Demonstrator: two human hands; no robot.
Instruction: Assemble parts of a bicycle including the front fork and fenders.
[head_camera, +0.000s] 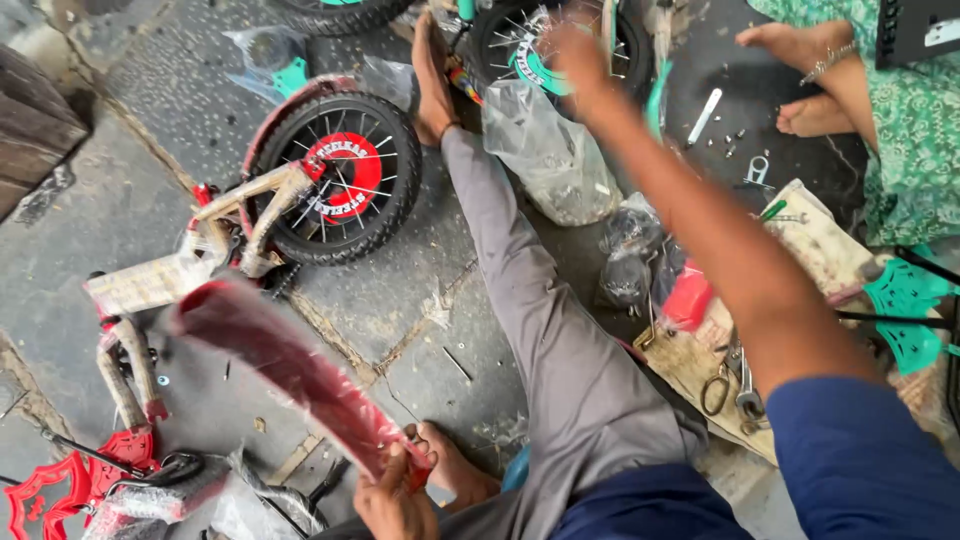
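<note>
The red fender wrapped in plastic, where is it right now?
In the head view it sits lower left: the red fender is gripped at its lower end by the left hand, slanting up-left toward the red-hubbed wheel.

The person wears a dark blue shirt with short sleeves; the right sleeve ends above the elbow, and the forearm below it is bare. The trousers are grey, long and a little wrinkled. Both feet are bare. The hands, left hand and right hand, have no gloves.
</note>
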